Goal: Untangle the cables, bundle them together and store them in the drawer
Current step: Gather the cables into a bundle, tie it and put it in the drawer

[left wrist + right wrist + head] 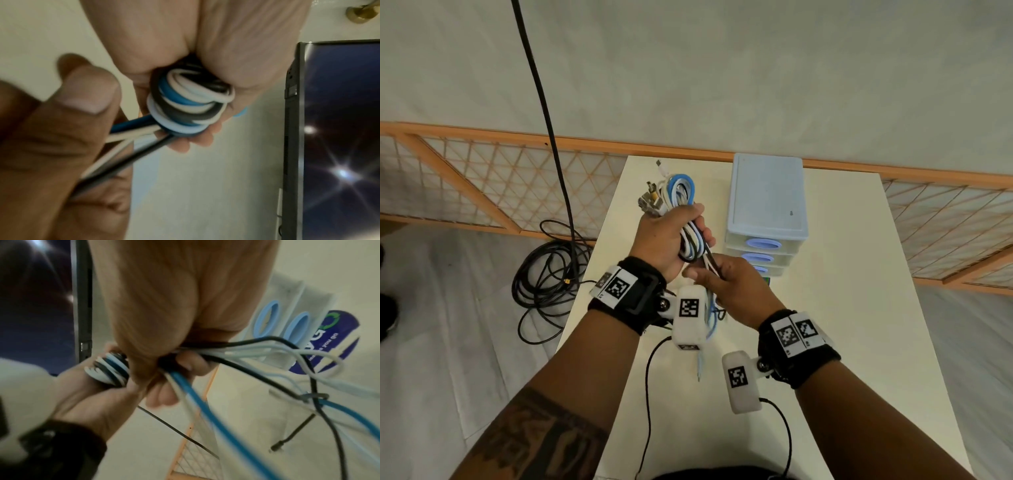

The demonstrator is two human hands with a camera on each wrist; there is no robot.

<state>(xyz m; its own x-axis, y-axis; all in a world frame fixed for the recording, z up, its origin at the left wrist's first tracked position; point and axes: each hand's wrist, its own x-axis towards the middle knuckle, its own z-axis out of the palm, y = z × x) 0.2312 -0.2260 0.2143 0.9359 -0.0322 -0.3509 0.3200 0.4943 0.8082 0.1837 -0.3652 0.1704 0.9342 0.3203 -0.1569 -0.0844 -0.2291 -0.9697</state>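
both hands' fingers grasp the cables (690, 236): left hand (666, 236) the coil, right hand (736, 291) the loose ends.

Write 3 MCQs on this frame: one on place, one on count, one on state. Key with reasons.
1. Where does the drawer unit stand?
A. On the table, right of the hands
B. On the floor
C. On the person's lap

2. How many blue oval drawer handles show in the head view?
A. One
B. Three
C. Five

3. What is the left hand doing?
A. Resting flat on the table
B. Pulling a drawer
C. Gripping the coiled cables

Key: 1 A, the unit sits on the table beside the hands. 2 B, three handles are stacked on its front. 3 C, its fingers curl round the coil while the right hand pinches the loose cable ends.
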